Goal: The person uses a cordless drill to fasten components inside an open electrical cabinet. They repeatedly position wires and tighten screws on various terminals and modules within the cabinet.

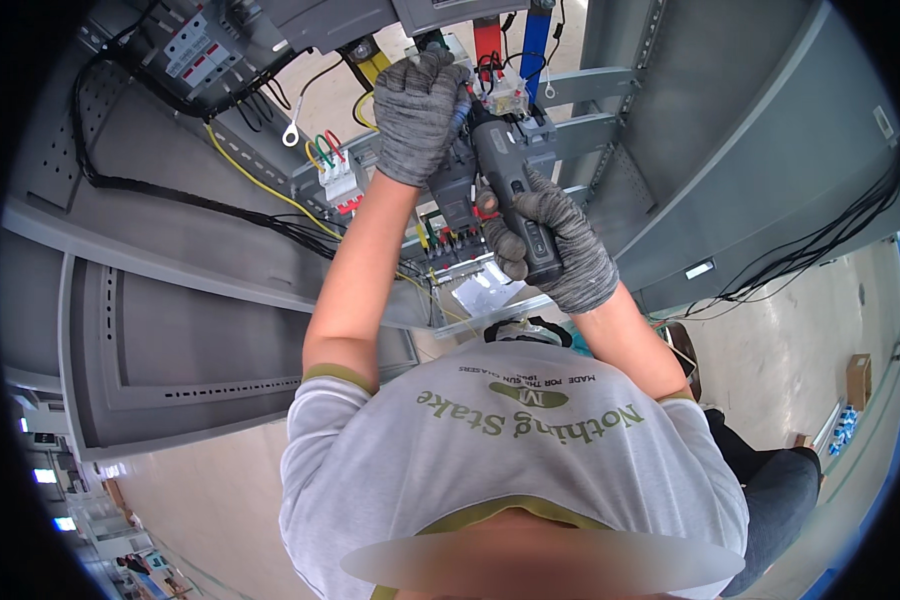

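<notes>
Fingers (515, 245) of the gloved right hand (560, 250) are wrapped tight round a dark grey electric screwdriver (510, 185), its nose aimed toward eleven o'clock into the breaker block (450, 190). At eleven o'clock of it, the gloved left hand (418, 115) curls over the tool's tip, grasping there. Coloured wires (325, 150) loop around inside a grey metal cabinet (730, 130); pale floor (800, 350) lies at four o'clock.

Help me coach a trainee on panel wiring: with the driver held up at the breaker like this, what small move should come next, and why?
Probably press the trigger and drive the screw while keeping the tip steady. The right hand grips the dark power screwdriver, whose nose points up into the breaker block, and the left hand is clamped around its front end, seemingly guiding the tip. The tip itself is hidden, so check that it is seated first.
</notes>
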Available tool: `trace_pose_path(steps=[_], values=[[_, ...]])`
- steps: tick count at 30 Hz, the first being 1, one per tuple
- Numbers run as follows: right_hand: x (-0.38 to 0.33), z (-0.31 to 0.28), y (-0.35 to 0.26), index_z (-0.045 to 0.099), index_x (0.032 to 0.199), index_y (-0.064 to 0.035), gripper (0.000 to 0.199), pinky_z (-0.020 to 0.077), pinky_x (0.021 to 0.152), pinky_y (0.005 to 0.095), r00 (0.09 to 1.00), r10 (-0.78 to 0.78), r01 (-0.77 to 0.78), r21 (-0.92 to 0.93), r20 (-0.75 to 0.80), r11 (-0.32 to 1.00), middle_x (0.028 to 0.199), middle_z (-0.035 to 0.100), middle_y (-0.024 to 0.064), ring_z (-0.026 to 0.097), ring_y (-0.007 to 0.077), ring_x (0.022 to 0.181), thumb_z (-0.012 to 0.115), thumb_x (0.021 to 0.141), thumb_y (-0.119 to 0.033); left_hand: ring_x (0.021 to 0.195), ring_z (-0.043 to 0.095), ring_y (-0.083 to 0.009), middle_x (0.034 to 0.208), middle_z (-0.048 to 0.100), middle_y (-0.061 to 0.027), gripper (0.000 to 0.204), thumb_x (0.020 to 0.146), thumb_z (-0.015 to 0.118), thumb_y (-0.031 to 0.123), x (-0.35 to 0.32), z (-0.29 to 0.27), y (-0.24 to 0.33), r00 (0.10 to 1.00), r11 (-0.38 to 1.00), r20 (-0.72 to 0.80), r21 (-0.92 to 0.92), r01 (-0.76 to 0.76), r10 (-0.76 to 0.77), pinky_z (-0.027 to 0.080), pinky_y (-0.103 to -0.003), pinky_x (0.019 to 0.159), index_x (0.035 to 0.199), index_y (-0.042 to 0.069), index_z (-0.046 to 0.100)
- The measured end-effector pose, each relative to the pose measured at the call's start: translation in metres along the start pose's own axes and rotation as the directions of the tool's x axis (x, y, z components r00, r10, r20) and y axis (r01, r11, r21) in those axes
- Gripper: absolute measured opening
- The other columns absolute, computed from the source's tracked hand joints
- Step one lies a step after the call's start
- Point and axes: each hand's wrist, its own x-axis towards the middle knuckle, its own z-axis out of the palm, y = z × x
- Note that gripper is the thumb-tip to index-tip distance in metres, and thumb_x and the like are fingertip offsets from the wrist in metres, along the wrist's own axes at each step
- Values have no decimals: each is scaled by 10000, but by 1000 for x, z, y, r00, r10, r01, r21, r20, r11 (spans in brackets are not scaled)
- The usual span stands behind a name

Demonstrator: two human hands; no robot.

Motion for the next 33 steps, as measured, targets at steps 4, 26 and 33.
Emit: trace_pose_path(steps=[4, 26, 33], values=[[1, -2, 2, 354, 1339, -22, 538, 545, 450, 260, 1000, 16, -17, -86, -12, 996, 1000, 556, 119, 591, 141, 594, 595, 878, -161, 927, 599, -245, 967, 636, -30, 276, 660, 743, 149, 2, -2, -1, 1000, 1000, 4, 7, -29, 28, 443, -389, 810, 925, 178, 668], [-29, -58, 63, 147, 1525, -210, 669, 547, 510, 290, 982, 26, -136, -599, -188, 789, 898, 580, 108, 621, 160, 569, 475, 953, -103, 851, 626, -307, 952, 629, -106, 297, 770, 699, 77, -132, -55, 86, 868, 837, 409, -338, 430, -281, 518, -400, 713, 1057, 127, 643], [-31, -52, 63, 225, 1507, -163, 583, 521, 521, 272, 963, 37, -178, -524, -268, 833, 834, 595, 81, 588, 136, 596, 474, 980, -142, 896, 631, -309, 996, 634, -124, 302, 795, 674, 64, -123, -66, 89, 869, 803, 434, -415, 427, -238, 521, -400, 749, 1090, 122, 639]])
